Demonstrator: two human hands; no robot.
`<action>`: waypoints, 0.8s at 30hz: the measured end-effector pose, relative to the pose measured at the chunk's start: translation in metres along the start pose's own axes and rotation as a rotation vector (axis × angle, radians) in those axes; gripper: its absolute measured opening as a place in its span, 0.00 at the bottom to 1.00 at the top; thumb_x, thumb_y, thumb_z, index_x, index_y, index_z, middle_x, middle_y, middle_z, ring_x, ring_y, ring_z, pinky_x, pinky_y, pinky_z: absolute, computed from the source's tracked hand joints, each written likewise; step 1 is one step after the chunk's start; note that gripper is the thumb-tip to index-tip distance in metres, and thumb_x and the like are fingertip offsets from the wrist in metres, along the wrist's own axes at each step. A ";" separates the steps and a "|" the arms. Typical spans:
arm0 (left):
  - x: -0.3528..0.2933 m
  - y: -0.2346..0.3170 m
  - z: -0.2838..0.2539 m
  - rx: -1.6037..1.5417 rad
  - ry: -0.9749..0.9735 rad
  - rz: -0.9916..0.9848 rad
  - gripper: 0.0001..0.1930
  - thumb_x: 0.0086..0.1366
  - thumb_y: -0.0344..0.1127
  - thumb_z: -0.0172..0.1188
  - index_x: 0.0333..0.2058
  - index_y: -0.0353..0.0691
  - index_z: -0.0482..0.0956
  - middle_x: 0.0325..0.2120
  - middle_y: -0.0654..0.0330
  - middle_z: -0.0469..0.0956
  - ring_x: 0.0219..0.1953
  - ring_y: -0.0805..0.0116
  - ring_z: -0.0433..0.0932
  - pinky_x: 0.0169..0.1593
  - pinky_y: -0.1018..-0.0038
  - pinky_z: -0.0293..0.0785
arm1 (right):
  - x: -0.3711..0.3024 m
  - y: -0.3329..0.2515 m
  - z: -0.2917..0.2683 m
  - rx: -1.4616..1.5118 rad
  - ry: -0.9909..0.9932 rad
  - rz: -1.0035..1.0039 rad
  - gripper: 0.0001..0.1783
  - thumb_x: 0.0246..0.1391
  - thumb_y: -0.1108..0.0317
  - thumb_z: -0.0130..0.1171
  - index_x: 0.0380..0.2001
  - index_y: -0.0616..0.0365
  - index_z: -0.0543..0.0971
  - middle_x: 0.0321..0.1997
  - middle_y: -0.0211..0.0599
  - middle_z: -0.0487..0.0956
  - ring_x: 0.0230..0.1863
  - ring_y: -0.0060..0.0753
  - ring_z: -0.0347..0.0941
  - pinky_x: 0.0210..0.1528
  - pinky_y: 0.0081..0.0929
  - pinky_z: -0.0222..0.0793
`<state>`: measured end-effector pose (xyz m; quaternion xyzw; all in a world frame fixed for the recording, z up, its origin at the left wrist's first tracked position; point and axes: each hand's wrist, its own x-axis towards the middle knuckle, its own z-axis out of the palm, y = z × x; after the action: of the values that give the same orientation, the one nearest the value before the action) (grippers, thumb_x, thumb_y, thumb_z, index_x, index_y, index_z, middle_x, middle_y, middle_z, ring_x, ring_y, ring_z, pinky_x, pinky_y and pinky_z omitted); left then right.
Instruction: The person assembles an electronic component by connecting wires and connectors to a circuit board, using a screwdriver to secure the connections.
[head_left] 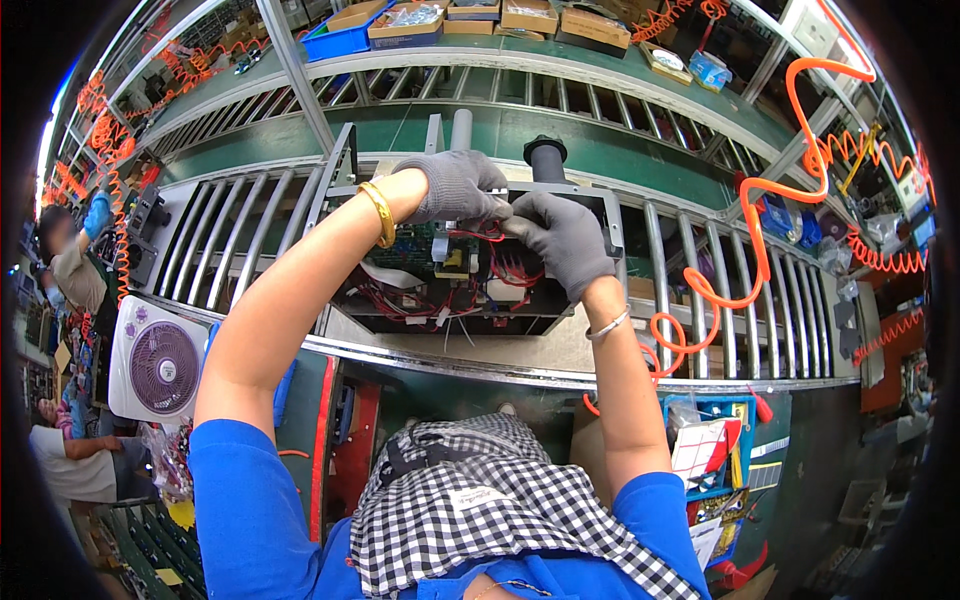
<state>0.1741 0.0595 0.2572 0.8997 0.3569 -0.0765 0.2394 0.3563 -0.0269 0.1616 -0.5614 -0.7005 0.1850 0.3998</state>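
Both gloved hands, left hand (455, 185) & right hand (560, 235), pinch red wires (487, 233) at frame centre atop open metal box (455, 285); recommend short grip near connector, w/o tugging circuit board (415, 250).

Roller conveyor (700, 290) of metal bars spans scene left to right. Open black chassis (450, 290) with wiring rests on it at centre. Far green shelf (600, 70) carries cardboard boxes (530, 15), blue tray (340, 38).
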 end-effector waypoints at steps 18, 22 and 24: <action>-0.010 0.015 0.024 0.477 0.213 -0.238 0.11 0.64 0.43 0.57 0.43 0.57 0.85 0.37 0.57 0.84 0.43 0.56 0.83 0.47 0.62 0.78 | 0.005 -0.036 0.004 0.116 0.245 -0.072 0.08 0.55 0.65 0.66 0.36 0.55 0.83 0.31 0.40 0.83 0.33 0.37 0.82 0.38 0.29 0.75; -0.025 -0.001 0.019 0.280 0.333 0.002 0.11 0.64 0.44 0.58 0.40 0.53 0.86 0.34 0.56 0.84 0.42 0.56 0.83 0.44 0.64 0.78 | 0.007 -0.030 -0.002 0.118 0.242 -0.014 0.08 0.56 0.67 0.65 0.37 0.58 0.83 0.31 0.39 0.84 0.34 0.33 0.82 0.39 0.28 0.75; -0.032 -0.011 0.016 0.057 0.514 -0.029 0.21 0.58 0.47 0.67 0.51 0.54 0.79 0.35 0.54 0.83 0.40 0.56 0.83 0.42 0.63 0.78 | 0.003 -0.029 -0.003 0.093 0.243 0.006 0.08 0.56 0.67 0.65 0.37 0.58 0.82 0.32 0.41 0.84 0.33 0.33 0.82 0.38 0.28 0.75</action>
<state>0.1437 0.0392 0.2492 0.8906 0.4169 0.1413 0.1142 0.3397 -0.0333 0.1846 -0.5626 -0.6359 0.1491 0.5068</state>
